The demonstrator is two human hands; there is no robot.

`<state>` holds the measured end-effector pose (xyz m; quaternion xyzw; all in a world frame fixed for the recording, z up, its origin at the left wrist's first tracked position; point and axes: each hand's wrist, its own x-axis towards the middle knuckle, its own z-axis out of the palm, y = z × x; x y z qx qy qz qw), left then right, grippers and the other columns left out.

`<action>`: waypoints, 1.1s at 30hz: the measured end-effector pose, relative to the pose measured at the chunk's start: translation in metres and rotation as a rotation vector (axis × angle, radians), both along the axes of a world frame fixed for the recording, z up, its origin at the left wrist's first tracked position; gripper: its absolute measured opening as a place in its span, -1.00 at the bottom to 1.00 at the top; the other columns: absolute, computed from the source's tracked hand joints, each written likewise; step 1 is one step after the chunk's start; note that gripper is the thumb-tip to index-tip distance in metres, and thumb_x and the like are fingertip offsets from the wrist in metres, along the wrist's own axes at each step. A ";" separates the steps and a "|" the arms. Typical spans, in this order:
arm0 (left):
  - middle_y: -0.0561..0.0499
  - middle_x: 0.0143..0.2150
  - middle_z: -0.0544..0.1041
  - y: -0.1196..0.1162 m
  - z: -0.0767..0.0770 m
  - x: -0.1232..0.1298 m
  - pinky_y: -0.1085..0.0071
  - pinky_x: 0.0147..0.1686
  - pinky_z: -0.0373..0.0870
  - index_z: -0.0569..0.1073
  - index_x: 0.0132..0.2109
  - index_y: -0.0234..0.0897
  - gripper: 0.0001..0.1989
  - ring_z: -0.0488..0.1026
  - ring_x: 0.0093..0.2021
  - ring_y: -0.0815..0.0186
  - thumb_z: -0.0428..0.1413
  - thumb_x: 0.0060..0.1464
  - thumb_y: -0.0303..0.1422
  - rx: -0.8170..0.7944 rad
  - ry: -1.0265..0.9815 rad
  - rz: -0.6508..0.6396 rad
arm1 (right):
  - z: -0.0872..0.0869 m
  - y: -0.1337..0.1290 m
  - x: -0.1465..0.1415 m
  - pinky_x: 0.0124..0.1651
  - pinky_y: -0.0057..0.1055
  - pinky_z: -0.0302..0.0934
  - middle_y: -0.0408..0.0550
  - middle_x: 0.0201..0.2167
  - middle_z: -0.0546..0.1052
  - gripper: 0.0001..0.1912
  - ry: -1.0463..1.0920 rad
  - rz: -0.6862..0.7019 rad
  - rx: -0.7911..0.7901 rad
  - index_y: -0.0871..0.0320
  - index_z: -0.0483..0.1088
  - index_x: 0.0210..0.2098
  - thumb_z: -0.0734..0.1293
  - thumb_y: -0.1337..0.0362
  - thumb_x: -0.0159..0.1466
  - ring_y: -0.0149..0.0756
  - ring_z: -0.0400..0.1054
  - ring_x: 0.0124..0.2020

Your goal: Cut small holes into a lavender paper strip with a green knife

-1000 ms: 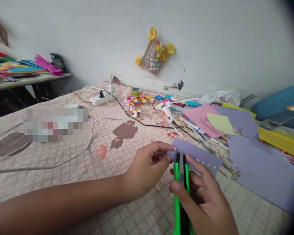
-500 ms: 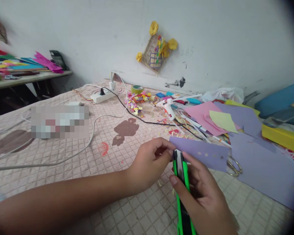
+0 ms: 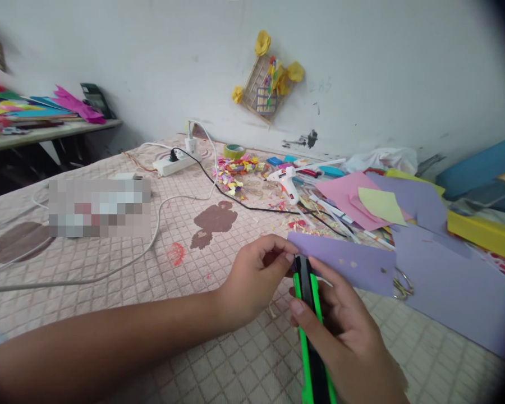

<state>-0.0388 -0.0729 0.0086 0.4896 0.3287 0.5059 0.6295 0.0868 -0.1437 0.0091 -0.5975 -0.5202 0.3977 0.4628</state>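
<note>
With thumb and forefinger together, my left hand (image 3: 256, 278) pinches the left end of a purple paper strip (image 3: 362, 264). Small spots mark the strip towards its right end. My right hand (image 3: 340, 331) is wrapped round a long green-and-black tool shaped like a stapler (image 3: 309, 314). Its black tip meets the paper beside my left fingertips; whether the paper lies inside its jaws I cannot tell. The right forefinger stretches along the strip's lower edge. A pair of scissors (image 3: 403, 285) lies at the strip's right end, partly behind it.
Large purple sheets (image 3: 450, 292), pink paper (image 3: 345, 196) and a yellow sheet (image 3: 382, 205) lie right. A white glue gun (image 3: 287, 184) rests among paper scraps (image 3: 235, 171), its black cord (image 3: 261, 210) crossing the table. Left are a power strip (image 3: 177, 164) and white cable (image 3: 155, 238).
The tool's top has turned from shiny grey to black as it tilts slightly. The paper strip has tilted a little. Both hands keep their hold.
</note>
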 end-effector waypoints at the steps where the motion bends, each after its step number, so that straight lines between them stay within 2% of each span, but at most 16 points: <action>1: 0.07 -0.41 0.45 0.000 0.000 0.000 0.50 -0.33 0.39 0.43 -0.33 -0.36 -0.97 0.39 -0.39 0.46 0.10 0.02 -0.51 -0.017 -0.009 -0.001 | -0.001 0.001 0.001 -0.40 -0.41 0.38 -0.05 -0.23 0.56 -0.39 -0.007 0.017 -0.005 -0.05 0.14 0.18 0.33 0.06 0.18 -0.28 0.47 -0.36; 6: 0.08 -0.47 0.46 0.002 0.004 -0.001 0.56 -0.38 0.39 0.46 -0.38 -0.39 -0.95 0.40 -0.44 0.50 0.11 0.00 -0.56 -0.078 -0.094 -0.037 | 0.000 0.003 0.006 -0.40 -0.36 0.34 -0.08 -0.29 0.56 -0.39 -0.027 -0.002 -0.038 -0.04 0.17 0.18 0.33 0.05 0.18 -0.23 0.46 -0.34; 10: 0.09 -0.49 0.47 0.004 0.007 -0.001 0.57 -0.39 0.40 0.47 -0.41 -0.40 -0.92 0.41 -0.46 0.51 0.10 0.00 -0.58 -0.131 -0.122 -0.027 | 0.002 0.003 0.008 -0.47 -0.34 0.33 -0.10 -0.30 0.57 -0.41 -0.063 0.006 -0.032 -0.09 0.24 0.16 0.35 0.08 0.15 -0.24 0.44 -0.45; 14: 0.09 -0.49 0.47 0.005 0.007 -0.001 0.55 -0.39 0.41 0.47 -0.40 -0.40 -0.91 0.42 -0.46 0.50 0.10 0.00 -0.59 -0.146 -0.116 -0.022 | 0.001 0.004 0.008 -0.47 -0.31 0.34 -0.12 -0.32 0.58 -0.41 -0.041 -0.015 -0.029 -0.12 0.27 0.15 0.38 0.09 0.12 -0.23 0.43 -0.48; 20: 0.08 -0.46 0.50 0.004 0.006 -0.002 0.50 -0.35 0.38 0.49 -0.40 -0.38 -0.93 0.42 -0.43 0.46 0.12 -0.03 -0.57 -0.100 -0.091 -0.043 | 0.000 0.006 0.006 -0.40 -0.34 0.33 -0.07 -0.25 0.58 -0.39 -0.015 -0.011 -0.008 -0.04 0.25 0.17 0.37 0.09 0.14 -0.30 0.43 -0.45; 24: 0.05 -0.43 0.52 0.006 0.004 -0.003 0.48 -0.29 0.35 0.51 -0.38 -0.37 -0.94 0.43 -0.39 0.44 0.14 -0.04 -0.55 -0.057 -0.029 -0.013 | -0.002 0.007 0.010 -0.38 -0.33 0.34 -0.06 -0.25 0.58 -0.39 -0.006 0.030 -0.016 -0.03 0.26 0.16 0.38 0.10 0.13 -0.30 0.43 -0.45; 33: 0.05 -0.42 0.51 0.006 0.005 -0.003 0.45 -0.26 0.33 0.50 -0.37 -0.37 -0.93 0.42 -0.37 0.42 0.13 -0.03 -0.56 -0.148 0.034 0.042 | -0.008 0.008 0.017 -0.29 -0.28 0.36 -0.03 -0.19 0.59 -0.38 -0.065 0.071 -0.032 -0.07 0.25 0.17 0.38 0.06 0.13 -0.19 0.48 -0.31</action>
